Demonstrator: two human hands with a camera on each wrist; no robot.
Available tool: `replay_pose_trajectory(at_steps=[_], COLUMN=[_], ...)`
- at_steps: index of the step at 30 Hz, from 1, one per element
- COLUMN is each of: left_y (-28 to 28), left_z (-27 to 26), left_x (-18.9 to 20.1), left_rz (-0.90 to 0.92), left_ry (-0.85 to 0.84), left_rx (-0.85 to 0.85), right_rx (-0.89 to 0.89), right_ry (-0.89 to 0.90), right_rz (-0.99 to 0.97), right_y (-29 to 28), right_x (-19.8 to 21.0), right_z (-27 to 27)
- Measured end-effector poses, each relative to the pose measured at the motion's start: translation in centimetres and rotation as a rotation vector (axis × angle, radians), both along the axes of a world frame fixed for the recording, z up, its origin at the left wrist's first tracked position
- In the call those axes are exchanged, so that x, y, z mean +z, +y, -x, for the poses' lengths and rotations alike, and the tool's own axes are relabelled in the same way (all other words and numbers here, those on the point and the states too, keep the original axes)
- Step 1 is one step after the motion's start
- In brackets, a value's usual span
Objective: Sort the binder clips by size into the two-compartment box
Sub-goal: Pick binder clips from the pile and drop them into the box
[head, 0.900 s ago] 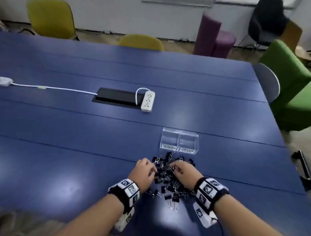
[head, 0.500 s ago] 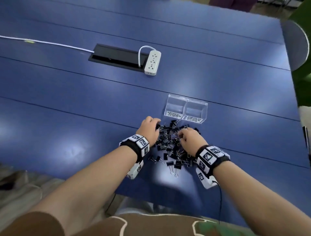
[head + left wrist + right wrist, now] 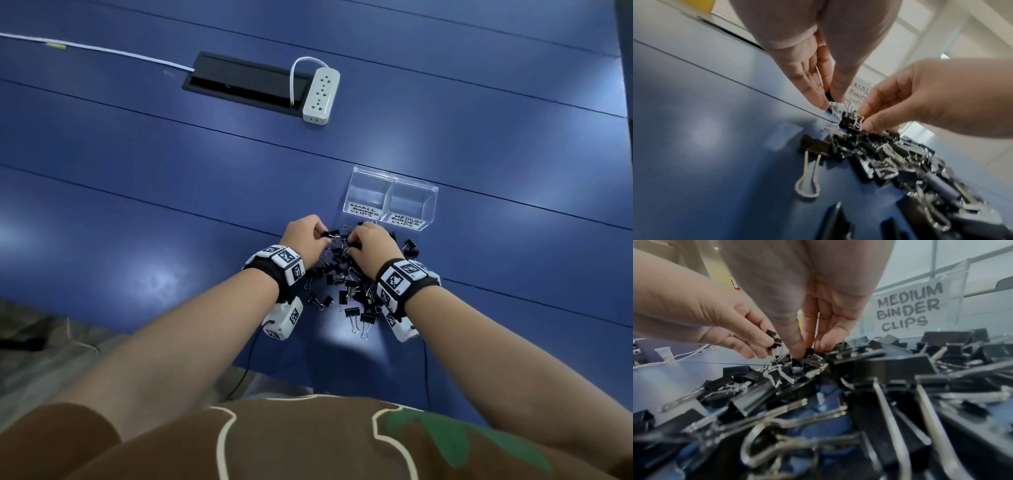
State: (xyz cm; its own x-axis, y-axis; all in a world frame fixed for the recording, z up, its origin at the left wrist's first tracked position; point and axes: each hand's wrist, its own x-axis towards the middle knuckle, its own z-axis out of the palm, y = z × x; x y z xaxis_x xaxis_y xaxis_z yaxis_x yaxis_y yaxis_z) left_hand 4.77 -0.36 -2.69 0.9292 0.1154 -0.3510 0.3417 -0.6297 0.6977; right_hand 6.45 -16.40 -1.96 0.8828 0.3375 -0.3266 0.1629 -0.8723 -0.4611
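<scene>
At the far edge of the binder clips (image 3: 346,274) heaped on the counter (image 3: 137,222), both hands have crept nearer the empty two-compartment box (image 3: 390,202); left hand (image 3: 303,240) pinches a small clip (image 3: 773,339), right hand (image 3: 371,245) pinches another: sorting is just starting.

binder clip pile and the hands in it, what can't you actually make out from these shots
- Head view: both hands' fingertips, hidden behind the left hand and right hand.
- Right wrist view: the near binder clips, blurred, so sizes are hard to judge.
- Left wrist view: the small-clips label, mostly covered by fingers.
- Any view: the clip count in the pile, too tangled.
- Head view: whether the clear box holds anything.
</scene>
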Motion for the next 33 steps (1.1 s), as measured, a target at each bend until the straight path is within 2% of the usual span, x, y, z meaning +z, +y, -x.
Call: replay_pose_trajectory(at_steps=[2,6,9,13,14,15,19,22,26,30,33], left_y=[0.2,0.5,0.7,0.7,0.7,0.8,1.0,0.9,0.1,-1.5,-2.8], left_z=[0.0,-0.1,-0.1,-0.3,-0.3,-0.3,-0.4,-1.0,-3.0,-5.6,-7.1], left_x=[-0.1,-0.2,0.0,0.6,0.6,0.6,0.8,1.5,3.4,5.0,5.6], left_rz=[0.051,0.204,0.278,0.33,0.341,0.353,0.363,0.343,0.269,0.134,0.068], left_ry=[0.015,0.081,0.13,0.194,0.208,0.217,0.207,0.148,0.019,-0.113,-0.137], left_rx=[0.046,0.099,0.129,0.206,0.224,0.24,0.267,0.251,0.142,0.002,-0.076], right_rx=[-0.028,-0.282,-0.405,-0.715,-0.742,-0.709,-0.286,-0.115,-0.085,-0.063,-0.168], right_ry=[0.004,0.066,0.114,0.418,0.443,0.421,0.148,0.1,0.032,0.046,0.071], right_rz=[-0.035,-0.2,-0.345,-0.77,-0.803,-0.749,-0.199,-0.014,0.002,-0.064,-0.171], right_y=[-0.2,-1.1,-1.6,-0.9,-0.6,-0.3,1.0,1.6,1.9,1.6,0.4], right_x=[0.1,0.4,1.0,1.7,1.7,1.6,1.0,0.0,-0.6,-0.2,0.1], right_z=[-0.1,-0.3,-0.5,-1.1,-1.2,-1.4,-1.4,-1.0,-0.7,-0.4,-0.2])
